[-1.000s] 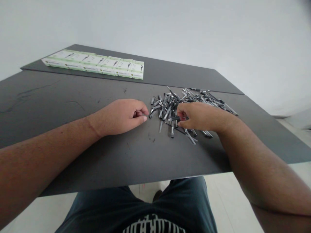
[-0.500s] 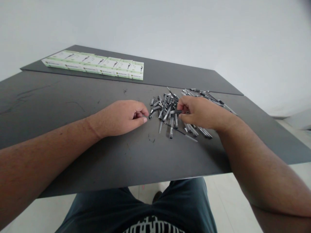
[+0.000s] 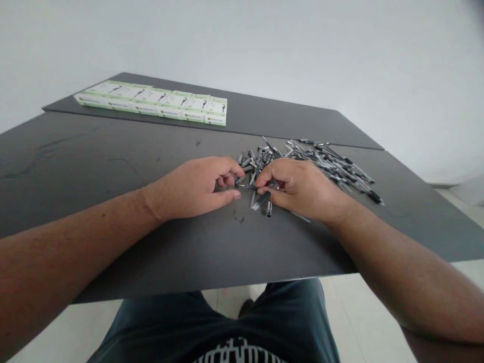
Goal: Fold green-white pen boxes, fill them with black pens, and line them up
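Observation:
My right hand [image 3: 293,184] is closed over the near side of the pile, its thumb and fingers pinching a pen part whose thin tip [image 3: 247,186] points left. A black piece with a clear end, like a pen cap [image 3: 261,200], shows below these fingertips; whether it is held too is unclear. My left hand [image 3: 206,184] is just to the left, thumb and fingers apart around that tip, with nothing gripped. Loose pen parts [image 3: 340,171], clear barrels and black pieces, lie heaped behind and to the right of my right hand, which hides some of them.
At the back left, a row of several white and green boxes [image 3: 192,107] stands on the rear panel of the dark grey table [image 3: 234,257]. A seam crosses the tabletop behind the pile. The table's front edge runs just above my legs.
My right hand has moved left and nearer, bringing the pen part toward my left hand. My left thumb and fingers have parted. More of the pile's right side now shows.

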Demonstrator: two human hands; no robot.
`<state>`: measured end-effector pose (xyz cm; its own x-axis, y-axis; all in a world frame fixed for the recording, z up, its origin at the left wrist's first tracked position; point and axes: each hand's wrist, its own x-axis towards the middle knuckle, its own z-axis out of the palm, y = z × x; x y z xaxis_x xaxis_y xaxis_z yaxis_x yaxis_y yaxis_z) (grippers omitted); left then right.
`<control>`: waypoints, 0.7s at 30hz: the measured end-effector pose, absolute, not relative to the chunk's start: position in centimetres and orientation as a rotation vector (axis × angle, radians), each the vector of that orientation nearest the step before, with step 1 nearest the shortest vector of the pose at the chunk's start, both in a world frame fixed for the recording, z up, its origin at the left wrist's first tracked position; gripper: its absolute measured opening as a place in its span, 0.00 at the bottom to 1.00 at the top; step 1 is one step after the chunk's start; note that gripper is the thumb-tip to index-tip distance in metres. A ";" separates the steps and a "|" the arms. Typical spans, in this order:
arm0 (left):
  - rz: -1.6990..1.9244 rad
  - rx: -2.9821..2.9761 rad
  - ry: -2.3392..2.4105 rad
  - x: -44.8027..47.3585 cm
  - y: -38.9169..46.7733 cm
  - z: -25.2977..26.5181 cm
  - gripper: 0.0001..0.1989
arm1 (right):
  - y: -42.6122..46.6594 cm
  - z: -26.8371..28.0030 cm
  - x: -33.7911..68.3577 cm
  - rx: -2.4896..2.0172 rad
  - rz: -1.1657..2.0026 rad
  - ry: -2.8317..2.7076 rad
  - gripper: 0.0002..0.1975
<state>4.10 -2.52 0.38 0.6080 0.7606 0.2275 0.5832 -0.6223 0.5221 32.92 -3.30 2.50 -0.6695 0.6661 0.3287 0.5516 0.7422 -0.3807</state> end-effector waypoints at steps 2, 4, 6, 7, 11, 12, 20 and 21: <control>0.597 2.473 1.057 4.3 -2.7 0.5 0.20 | -3.3 2.4 32.8 -0.896 0.336 -2.508 0.07; 0.598 2.501 1.050 4.5 -3.0 0.7 0.18 | -3.3 2.4 32.8 -0.882 0.325 -2.515 0.07; 0.598 2.528 1.041 4.6 -3.2 0.9 0.14 | -3.3 2.4 32.7 -0.882 0.310 -2.519 0.07; 0.596 2.540 1.037 4.7 -3.3 1.0 0.13 | -3.3 2.4 32.7 -0.884 0.300 -2.523 0.06; 0.569 2.608 1.020 5.1 -3.5 1.3 0.09 | -3.5 2.2 32.3 -0.851 0.274 -2.534 0.06; 0.562 2.632 1.011 5.2 -3.6 1.3 0.10 | -3.6 2.1 32.1 -0.834 0.277 -2.535 0.06; 0.555 2.630 1.155 4.3 -2.8 1.5 0.13 | -3.0 2.1 33.1 -0.929 0.393 -2.425 0.12; 0.558 2.620 1.193 4.0 -2.5 1.5 0.13 | -2.6 2.1 33.6 -0.968 0.403 -2.381 0.18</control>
<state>4.01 -2.52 1.51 0.6007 0.7587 0.2519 0.6796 -0.6506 0.3390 33.59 -2.57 2.08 -0.6008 0.7121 0.3632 0.5531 0.6984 -0.4543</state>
